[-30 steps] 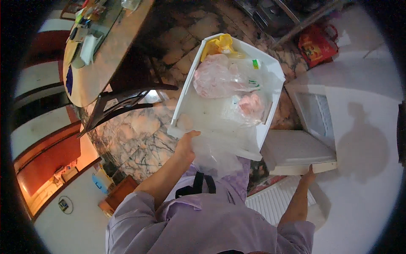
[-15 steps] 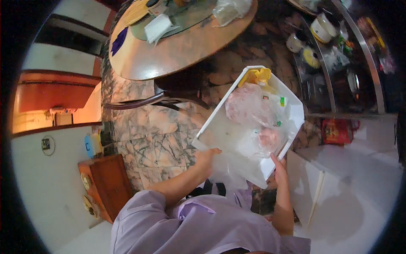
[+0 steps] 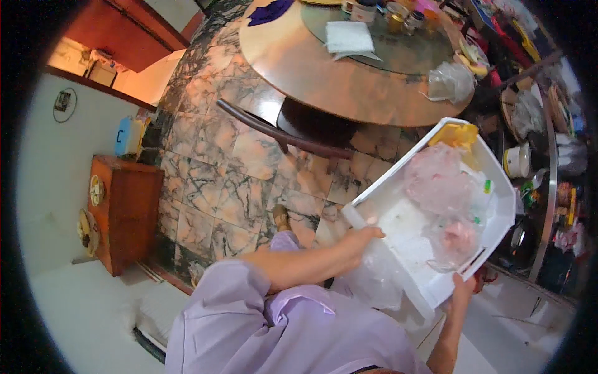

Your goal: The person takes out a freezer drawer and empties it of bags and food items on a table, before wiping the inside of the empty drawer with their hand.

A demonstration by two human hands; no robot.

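Note:
In front of me, to the right, I carry a white plastic drawer (image 3: pixel 398 216) with a cloudy see-through front. My left hand (image 3: pixel 364 242) is closed on its left front corner, while my right hand (image 3: pixel 460 290) grips the right side near the front. Inside lie a clear bag with pinkish contents (image 3: pixel 436 177), a smaller clear bag with something pink (image 3: pixel 458 237) and a yellow bag (image 3: pixel 458 136) at the far end. A loose clear plastic bag (image 3: pixel 377 277) hangs beneath my left hand.
A round wooden table (image 3: pixel 349 93) with a glass turntable stands ahead, a dark chair (image 3: pixel 280 134) tucked against it. Metal shelving (image 3: pixel 542 218) crowded with pots and packets is at right. To the left stands a brown wooden cabinet (image 3: pixel 128 212). The floor is marble tile (image 3: pixel 215 193).
My view has swung left, so the table and shelves sit farther right in the picture. The drawer has moved right and lower in the picture, with both hands still on it. A foot now shows.

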